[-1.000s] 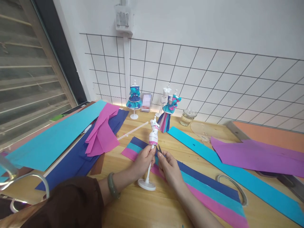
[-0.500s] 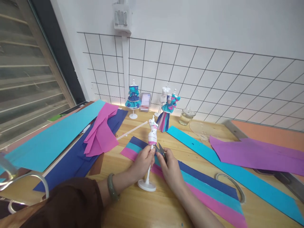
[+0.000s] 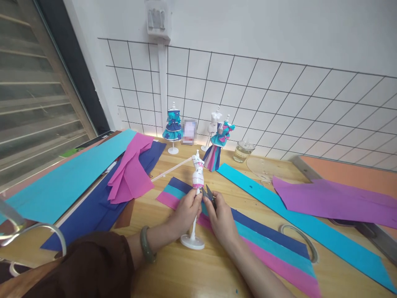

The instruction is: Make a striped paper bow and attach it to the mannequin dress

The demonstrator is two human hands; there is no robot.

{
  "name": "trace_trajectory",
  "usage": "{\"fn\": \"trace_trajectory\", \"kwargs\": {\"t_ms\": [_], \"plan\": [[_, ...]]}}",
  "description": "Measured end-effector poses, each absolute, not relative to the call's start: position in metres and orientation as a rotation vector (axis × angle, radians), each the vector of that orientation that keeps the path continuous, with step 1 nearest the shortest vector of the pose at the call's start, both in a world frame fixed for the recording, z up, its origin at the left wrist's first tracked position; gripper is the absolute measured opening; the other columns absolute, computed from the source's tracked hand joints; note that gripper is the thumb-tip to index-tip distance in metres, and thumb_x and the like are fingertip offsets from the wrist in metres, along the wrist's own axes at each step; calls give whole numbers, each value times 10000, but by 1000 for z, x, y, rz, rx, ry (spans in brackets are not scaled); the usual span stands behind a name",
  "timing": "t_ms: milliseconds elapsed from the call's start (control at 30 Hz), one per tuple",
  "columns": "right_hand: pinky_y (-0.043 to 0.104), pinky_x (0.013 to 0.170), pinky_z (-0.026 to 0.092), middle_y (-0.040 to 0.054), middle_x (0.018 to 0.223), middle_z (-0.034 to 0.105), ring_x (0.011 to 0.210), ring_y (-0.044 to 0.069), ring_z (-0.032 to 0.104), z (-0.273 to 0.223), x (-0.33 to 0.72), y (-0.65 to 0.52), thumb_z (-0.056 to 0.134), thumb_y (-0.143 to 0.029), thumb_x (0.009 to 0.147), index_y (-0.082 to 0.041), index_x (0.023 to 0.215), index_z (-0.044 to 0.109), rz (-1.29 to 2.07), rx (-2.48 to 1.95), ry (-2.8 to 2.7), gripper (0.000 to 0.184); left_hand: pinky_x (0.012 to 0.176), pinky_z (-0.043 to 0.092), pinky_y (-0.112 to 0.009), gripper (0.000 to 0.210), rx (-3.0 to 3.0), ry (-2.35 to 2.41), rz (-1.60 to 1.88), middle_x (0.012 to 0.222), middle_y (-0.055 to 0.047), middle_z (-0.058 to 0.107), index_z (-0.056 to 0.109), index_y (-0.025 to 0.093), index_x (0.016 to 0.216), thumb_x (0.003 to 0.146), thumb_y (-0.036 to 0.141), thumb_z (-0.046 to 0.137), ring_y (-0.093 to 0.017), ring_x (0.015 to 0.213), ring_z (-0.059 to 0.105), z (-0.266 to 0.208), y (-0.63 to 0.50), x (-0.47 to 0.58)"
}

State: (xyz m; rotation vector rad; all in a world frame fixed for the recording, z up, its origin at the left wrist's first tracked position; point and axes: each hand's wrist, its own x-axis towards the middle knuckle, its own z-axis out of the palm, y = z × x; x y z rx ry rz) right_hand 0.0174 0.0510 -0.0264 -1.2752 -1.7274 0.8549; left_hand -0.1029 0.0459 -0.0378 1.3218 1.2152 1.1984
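A small white dress form (image 3: 198, 173) with pink trim stands upright on a round base, marked in places with dark lines. My left hand (image 3: 186, 207) is closed around its stem, just below the torso. In my right hand (image 3: 221, 213) is a pair of small dark scissors (image 3: 211, 193), blades apart and pointing up beside the lower edge of the torso. Under both hands lies a striped crepe paper strip (image 3: 273, 242) in navy, turquoise and pink. Part of the scissors' handle is hidden by my fingers.
Pink paper (image 3: 132, 174) and turquoise paper (image 3: 74, 178) lie at left. Dressed forms (image 3: 173, 126) stand at the back, near a glass cup (image 3: 243, 152). A turquoise strip (image 3: 297, 223), purple paper (image 3: 335, 200) and a tape ring (image 3: 302, 240) occupy the right side.
The view has shifted slightly. The dress form's top leans a little further left; both hands keep nearly the same place and hold.
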Motion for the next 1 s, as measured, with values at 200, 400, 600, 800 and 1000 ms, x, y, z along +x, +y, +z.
{"fn": "trace_trajectory", "kwargs": {"t_ms": [200, 400, 600, 800, 1000], "plan": [[267, 573, 386, 42, 725, 624, 655, 189, 582, -23, 16, 50, 401, -416, 843, -196, 934, 501, 921, -1268, -1755, 258, 431, 293, -190, 247, 1360, 1262, 1205, 504, 60, 414, 427, 189, 775, 853, 409, 347, -75, 429, 392, -37, 45, -102], [194, 344, 215, -106, 443, 310, 323, 64, 241, -21, 9, 54, 416, -501, 809, -216, 731, 384, 1537, -1071, -1404, 297, 417, 293, -183, 251, 1378, 1292, 1180, 508, 55, 421, 434, 185, 790, 853, 409, 339, -78, 431, 399, -38, 45, -102], [236, 527, 371, 1, 630, 560, 547, 145, 530, -18, 15, 53, 375, -447, 852, -193, 907, 469, 1058, -1224, -1729, 277, 420, 306, -180, 249, 1368, 1270, 1211, 513, 56, 431, 439, 179, 794, 851, 401, 343, -74, 429, 408, -40, 45, -101], [272, 621, 379, 106, 841, 648, 796, 234, 614, -17, 17, 51, 252, -379, 903, -177, 1074, 427, 686, -1494, -2055, 316, 399, 294, -178, 245, 1365, 1281, 1221, 502, 65, 414, 436, 186, 806, 858, 402, 334, -73, 408, 399, -44, 45, -99], [257, 587, 366, 100, 805, 655, 765, 228, 623, -14, 18, 53, 225, -372, 913, -188, 1041, 436, 645, -1514, -2149, 307, 407, 302, -175, 251, 1392, 1295, 1217, 504, 62, 421, 437, 182, 802, 862, 401, 330, -69, 414, 406, -43, 45, -100]]}}
